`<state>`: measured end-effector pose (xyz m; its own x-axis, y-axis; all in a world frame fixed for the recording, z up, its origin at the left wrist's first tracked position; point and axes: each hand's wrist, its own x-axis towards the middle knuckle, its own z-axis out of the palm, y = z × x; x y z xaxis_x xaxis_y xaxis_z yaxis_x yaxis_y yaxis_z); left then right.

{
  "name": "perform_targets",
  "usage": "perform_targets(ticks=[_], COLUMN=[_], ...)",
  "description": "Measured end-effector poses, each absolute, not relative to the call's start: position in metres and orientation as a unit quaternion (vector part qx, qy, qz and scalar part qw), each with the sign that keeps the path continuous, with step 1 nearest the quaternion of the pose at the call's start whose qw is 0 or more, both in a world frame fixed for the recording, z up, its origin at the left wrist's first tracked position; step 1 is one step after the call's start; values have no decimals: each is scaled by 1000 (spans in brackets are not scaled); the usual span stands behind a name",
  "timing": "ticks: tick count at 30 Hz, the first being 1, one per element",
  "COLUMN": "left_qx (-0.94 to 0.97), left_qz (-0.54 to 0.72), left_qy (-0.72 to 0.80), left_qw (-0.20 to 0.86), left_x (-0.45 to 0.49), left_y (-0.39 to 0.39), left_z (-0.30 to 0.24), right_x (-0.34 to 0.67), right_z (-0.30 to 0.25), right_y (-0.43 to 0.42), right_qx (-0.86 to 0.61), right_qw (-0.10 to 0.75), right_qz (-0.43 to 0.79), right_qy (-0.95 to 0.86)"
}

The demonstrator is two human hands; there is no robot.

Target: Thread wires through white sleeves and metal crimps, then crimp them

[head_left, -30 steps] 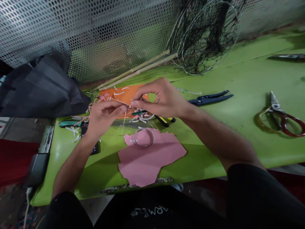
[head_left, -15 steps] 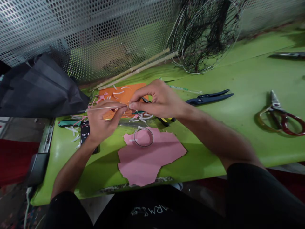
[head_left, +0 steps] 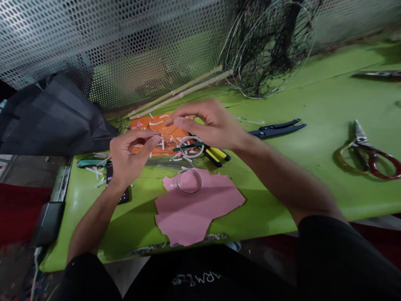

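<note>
Carefully, the left hand (head_left: 130, 156) is pinching a thin wire (head_left: 161, 136) between thumb and forefinger, with the wire running sideways across an orange paper sheet (head_left: 147, 123) littered with pale paper scraps. The right hand (head_left: 209, 125) is hovering just beside it, blurred, its thumb and fingertips nearly together, so I cannot tell whether they are gripping anything. Below that hand, a slim wire ring (head_left: 191, 146) is resting over a green-handled tool (head_left: 184, 148), next to yellow-and-black handled pliers (head_left: 216, 155). Another ring (head_left: 189, 181) is sitting on torn pink paper (head_left: 194, 213), which is lying near the front edge of a green table (head_left: 326, 96). Bare tabletop is stretching rightward toward blue pliers (head_left: 277, 130) and red-handled scissors (head_left: 366, 156), while a perforated metal sheet (head_left: 125, 50) is standing behind.
</note>
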<state>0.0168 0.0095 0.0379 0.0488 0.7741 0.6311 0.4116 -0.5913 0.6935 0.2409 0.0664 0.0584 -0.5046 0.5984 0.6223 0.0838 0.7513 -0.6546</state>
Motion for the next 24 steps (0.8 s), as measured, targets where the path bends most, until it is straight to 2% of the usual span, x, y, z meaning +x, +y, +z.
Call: perform_targets(ticks=[3, 5, 8, 13, 18, 24], left_qx=[710, 708, 703, 700, 705, 696], left_qz=[556, 559, 562, 560, 551, 551], left_qy=[414, 419, 426, 420, 405, 423], left_qw=[125, 103, 89, 141, 189, 184], left_x=[15, 14, 15, 18, 19, 24], left_y=[12, 13, 13, 14, 15, 10], left_z=[36, 35, 34, 31, 31, 35], right_x=[244, 245, 243, 234, 232, 228], right_z=[62, 65, 66, 58, 55, 54], right_y=[64, 60, 57, 57, 56, 50], right_qx=[-241, -262, -244, -213, -217, -223], right_qw=[534, 506, 422, 410, 391, 406], right_qz=[250, 303, 453, 566, 595, 551], right_qy=[-771, -764, -746, -682, -667, -694])
